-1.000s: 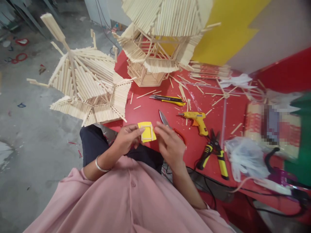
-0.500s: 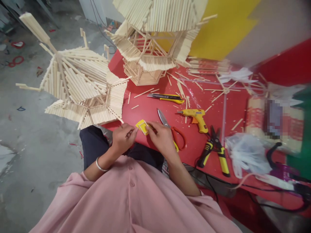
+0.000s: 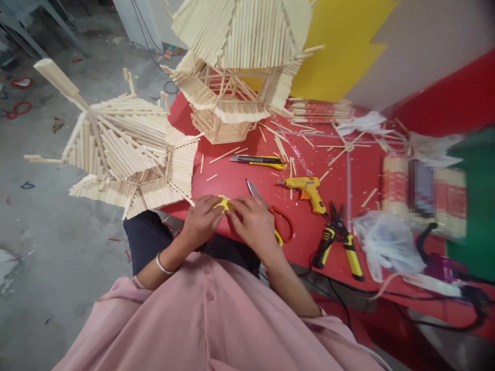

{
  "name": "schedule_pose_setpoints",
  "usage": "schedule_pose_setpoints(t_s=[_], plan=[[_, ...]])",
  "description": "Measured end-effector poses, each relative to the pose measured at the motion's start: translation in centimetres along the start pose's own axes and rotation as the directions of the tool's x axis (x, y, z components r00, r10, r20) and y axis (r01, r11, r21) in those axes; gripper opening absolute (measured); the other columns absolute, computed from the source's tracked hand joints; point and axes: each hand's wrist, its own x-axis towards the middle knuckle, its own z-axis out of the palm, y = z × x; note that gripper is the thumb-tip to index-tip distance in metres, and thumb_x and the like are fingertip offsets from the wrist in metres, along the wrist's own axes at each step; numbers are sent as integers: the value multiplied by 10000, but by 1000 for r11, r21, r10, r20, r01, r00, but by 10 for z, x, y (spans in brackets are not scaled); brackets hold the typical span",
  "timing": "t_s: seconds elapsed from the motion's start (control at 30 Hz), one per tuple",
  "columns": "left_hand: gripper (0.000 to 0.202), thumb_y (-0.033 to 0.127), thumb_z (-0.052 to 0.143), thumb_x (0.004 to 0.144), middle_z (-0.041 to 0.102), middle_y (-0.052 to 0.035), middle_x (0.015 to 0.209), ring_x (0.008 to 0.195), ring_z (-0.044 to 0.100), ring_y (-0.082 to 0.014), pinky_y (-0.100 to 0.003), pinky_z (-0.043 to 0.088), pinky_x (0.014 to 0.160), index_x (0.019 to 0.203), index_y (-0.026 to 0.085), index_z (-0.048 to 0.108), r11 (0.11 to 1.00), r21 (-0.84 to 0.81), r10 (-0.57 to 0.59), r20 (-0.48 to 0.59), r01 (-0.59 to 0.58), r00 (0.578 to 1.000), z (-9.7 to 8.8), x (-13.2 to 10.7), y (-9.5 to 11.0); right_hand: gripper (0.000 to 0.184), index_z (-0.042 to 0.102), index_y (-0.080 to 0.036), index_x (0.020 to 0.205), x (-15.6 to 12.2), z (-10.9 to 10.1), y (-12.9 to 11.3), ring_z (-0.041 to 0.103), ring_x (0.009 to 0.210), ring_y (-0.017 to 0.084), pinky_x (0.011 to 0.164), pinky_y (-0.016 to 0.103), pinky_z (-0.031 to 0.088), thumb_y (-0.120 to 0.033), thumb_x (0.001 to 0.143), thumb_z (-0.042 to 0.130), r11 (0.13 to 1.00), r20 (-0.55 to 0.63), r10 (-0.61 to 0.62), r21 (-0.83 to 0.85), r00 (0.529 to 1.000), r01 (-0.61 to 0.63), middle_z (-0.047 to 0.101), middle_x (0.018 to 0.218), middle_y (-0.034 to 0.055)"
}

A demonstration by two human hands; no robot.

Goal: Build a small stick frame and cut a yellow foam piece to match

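Between my two hands is a small yellow piece (image 3: 223, 204) with thin wooden sticks along its edge, mostly covered by fingers. My left hand (image 3: 201, 220) grips it from the left. From the other side my right hand (image 3: 251, 220) pinches it with thumb and fingers. Both hands are over the front edge of the red table. Scissors (image 3: 284, 219) with red and yellow handles lie just right of my right hand, partly hidden by it. Left of my left hand stands a pagoda-like roof model (image 3: 127, 144) built of wooden sticks.
A taller stick-built tower (image 3: 240, 62) stands at the back. On the red table (image 3: 224, 178) lie a utility knife (image 3: 263, 161), a yellow glue gun (image 3: 307, 189), cutting pliers (image 3: 339, 237), loose sticks and a clear plastic bag (image 3: 386, 245). Bundled sticks (image 3: 394, 183) rest farther right.
My left hand has moved onto the yellow piece, its fingers now over the left edge. The fingers of my right hand now cover more of it. The camera view has shifted slightly.
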Motion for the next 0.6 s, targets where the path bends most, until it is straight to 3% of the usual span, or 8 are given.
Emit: schedule_pose_setpoints(t_s=[0.23,0.6], plan=[[140,210,585,932,739,-108,1074,1029,675,-237,-408,522,920,977,196,717,999,50,1,-27,0,1000,0,1,0,228,720,-201,1085,-6,6,0,611,1024,258,894,402,507,-322,962,571,999,39,41,-6,998,-40,710,1122,103],[143,185,587,905,730,-116,1096,1029,663,-244,-398,521,897,960,190,719,999,34,21,-72,-19,997,1,6,3,277,702,-183,1145,-3,-5,3,640,1097,243,955,395,525,-319,993,514,995,116,18,92,993,-29,700,1219,117]])
